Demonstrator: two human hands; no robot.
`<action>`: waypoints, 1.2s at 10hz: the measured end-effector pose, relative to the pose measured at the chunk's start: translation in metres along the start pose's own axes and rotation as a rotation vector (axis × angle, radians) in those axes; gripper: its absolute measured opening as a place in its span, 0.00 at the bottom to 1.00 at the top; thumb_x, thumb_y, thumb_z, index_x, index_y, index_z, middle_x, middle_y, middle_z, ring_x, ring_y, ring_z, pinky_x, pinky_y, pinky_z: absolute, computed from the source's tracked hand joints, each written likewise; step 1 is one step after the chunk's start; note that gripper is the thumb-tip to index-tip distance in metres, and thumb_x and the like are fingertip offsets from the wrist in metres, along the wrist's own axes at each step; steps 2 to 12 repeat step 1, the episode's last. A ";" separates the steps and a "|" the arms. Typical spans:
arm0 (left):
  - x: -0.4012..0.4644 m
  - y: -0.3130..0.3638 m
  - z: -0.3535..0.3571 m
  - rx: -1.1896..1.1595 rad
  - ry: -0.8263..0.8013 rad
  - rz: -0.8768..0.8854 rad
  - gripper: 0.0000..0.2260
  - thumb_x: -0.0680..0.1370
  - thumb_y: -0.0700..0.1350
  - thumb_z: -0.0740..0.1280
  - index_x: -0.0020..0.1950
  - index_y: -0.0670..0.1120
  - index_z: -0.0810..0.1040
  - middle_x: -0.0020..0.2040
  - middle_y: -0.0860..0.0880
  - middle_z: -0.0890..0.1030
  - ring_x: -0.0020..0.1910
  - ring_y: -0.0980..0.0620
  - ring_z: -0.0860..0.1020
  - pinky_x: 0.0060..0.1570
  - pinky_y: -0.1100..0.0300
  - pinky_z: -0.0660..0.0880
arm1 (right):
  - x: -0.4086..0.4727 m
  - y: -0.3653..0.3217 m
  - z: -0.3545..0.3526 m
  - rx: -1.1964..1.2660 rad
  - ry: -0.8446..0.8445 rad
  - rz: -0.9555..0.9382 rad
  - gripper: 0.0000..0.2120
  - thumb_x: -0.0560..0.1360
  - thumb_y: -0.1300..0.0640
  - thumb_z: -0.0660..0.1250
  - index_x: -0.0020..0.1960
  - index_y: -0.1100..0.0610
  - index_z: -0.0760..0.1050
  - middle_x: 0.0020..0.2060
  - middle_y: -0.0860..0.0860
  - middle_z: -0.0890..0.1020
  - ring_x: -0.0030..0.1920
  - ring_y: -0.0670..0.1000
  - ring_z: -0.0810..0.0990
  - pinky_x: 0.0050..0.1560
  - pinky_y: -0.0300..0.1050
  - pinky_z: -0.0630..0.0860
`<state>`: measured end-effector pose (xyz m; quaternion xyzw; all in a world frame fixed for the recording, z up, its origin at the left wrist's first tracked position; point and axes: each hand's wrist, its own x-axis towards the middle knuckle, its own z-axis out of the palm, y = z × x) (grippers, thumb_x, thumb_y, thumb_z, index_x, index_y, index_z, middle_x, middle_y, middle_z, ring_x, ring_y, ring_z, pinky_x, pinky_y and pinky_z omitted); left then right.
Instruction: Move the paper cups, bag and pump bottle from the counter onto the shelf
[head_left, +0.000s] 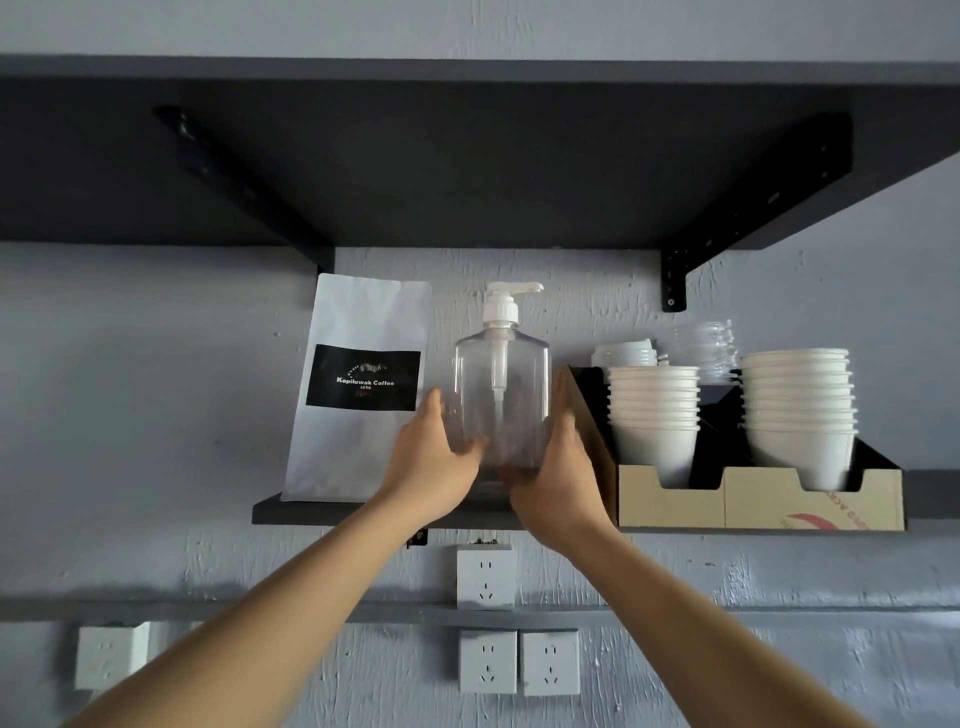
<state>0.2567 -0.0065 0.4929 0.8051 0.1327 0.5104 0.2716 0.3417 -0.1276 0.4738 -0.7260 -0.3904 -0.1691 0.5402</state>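
A clear pump bottle (501, 384) with a white pump stands upright on the dark lower shelf (322, 512). My left hand (434, 457) holds its left side and my right hand (558, 467) holds its right side, both near the base. To the bottle's left a white coffee bag (358, 389) with a black label leans against the wall. On its right, a cardboard holder (753, 499) carries two stacks of white paper cups (654, 415), the second stack of paper cups (797, 410) being at the far right.
A second dark shelf (467, 156) on black brackets hangs close above. Stacked lids (701, 348) sit behind the cups. White wall sockets (485, 574) are fixed below the lower shelf. The bottle fits tightly between bag and cardboard holder.
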 end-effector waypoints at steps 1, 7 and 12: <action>-0.001 0.004 -0.010 -0.098 0.079 0.079 0.27 0.77 0.44 0.72 0.74 0.45 0.67 0.69 0.48 0.76 0.67 0.51 0.75 0.61 0.62 0.70 | -0.005 -0.006 -0.006 -0.010 0.097 -0.173 0.29 0.74 0.63 0.72 0.71 0.59 0.63 0.65 0.47 0.71 0.54 0.46 0.71 0.47 0.20 0.68; -0.001 0.004 -0.010 -0.098 0.079 0.079 0.27 0.77 0.44 0.72 0.74 0.45 0.67 0.69 0.48 0.76 0.67 0.51 0.75 0.61 0.62 0.70 | -0.005 -0.006 -0.006 -0.010 0.097 -0.173 0.29 0.74 0.63 0.72 0.71 0.59 0.63 0.65 0.47 0.71 0.54 0.46 0.71 0.47 0.20 0.68; -0.001 0.004 -0.010 -0.098 0.079 0.079 0.27 0.77 0.44 0.72 0.74 0.45 0.67 0.69 0.48 0.76 0.67 0.51 0.75 0.61 0.62 0.70 | -0.005 -0.006 -0.006 -0.010 0.097 -0.173 0.29 0.74 0.63 0.72 0.71 0.59 0.63 0.65 0.47 0.71 0.54 0.46 0.71 0.47 0.20 0.68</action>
